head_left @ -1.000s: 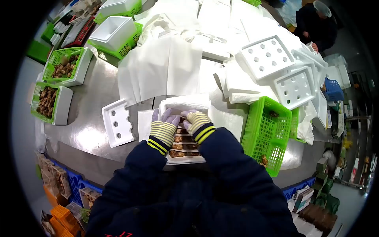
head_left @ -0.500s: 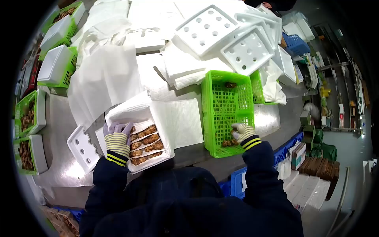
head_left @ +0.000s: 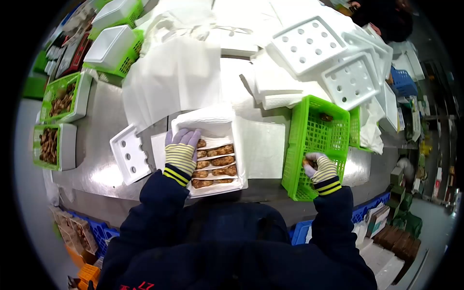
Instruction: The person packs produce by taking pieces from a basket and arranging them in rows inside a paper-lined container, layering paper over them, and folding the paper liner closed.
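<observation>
A white foam box (head_left: 243,164) lined with white paper is in front of me. Brown, knobbly, mushroom-like pieces (head_left: 223,161) lie in it in rows, with folds of paper between the rows. My left hand (head_left: 181,151), gloved, rests on the box's left side with its fingers stretched out. To the right stands a green plastic basket (head_left: 290,169). Over its near half my right hand (head_left: 321,169), also gloved, is closed on a brown mushroom-like piece (head_left: 308,163), partly hidden by the fingers. Another such piece (head_left: 326,117) lies at the basket's far end.
A foam lid with holes (head_left: 137,162) lies left of the box. Paper sheets (head_left: 179,72) and more perforated foam lids (head_left: 309,43) cover the back of the metal table (head_left: 92,140). Green baskets of brown pieces (head_left: 49,145) stand at the left. Another person (head_left: 382,19) is at the far right.
My view has swung left, so everything sits further right. My right hand has come up from the basket's near end with a brown piece. My left hand stays at the box.
</observation>
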Action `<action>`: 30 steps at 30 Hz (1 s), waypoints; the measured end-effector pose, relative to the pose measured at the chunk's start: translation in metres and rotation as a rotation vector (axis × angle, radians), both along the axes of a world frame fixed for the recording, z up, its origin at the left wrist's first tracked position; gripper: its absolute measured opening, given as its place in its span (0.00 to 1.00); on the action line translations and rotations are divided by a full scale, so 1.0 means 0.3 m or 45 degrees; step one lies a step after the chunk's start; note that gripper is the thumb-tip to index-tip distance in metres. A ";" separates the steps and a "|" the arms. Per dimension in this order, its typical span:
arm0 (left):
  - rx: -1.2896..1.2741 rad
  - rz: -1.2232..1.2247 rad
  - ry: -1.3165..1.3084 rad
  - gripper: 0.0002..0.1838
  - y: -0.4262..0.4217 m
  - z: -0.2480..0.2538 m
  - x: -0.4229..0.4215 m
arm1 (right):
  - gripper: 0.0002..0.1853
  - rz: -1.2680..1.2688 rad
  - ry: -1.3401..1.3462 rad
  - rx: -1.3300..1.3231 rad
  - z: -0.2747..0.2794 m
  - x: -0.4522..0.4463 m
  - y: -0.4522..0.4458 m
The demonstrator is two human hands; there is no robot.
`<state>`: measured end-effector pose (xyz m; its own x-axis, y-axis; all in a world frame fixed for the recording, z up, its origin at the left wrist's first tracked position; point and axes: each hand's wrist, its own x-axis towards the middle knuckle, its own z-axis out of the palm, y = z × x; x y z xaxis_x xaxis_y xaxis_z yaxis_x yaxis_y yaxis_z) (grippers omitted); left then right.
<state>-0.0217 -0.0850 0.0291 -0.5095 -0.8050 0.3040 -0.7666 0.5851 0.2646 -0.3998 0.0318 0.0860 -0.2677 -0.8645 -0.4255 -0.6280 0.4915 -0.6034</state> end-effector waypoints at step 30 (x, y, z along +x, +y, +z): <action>0.125 -0.009 -0.060 0.23 -0.012 -0.039 0.024 | 0.25 0.478 0.085 -0.687 -0.078 0.451 -0.418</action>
<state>-0.0143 -0.0885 0.0172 -0.5275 -0.8258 0.1993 -0.7753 0.5639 0.2844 -0.2645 -0.0936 0.0628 0.0824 -0.9915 0.1009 -0.7421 -0.1287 -0.6578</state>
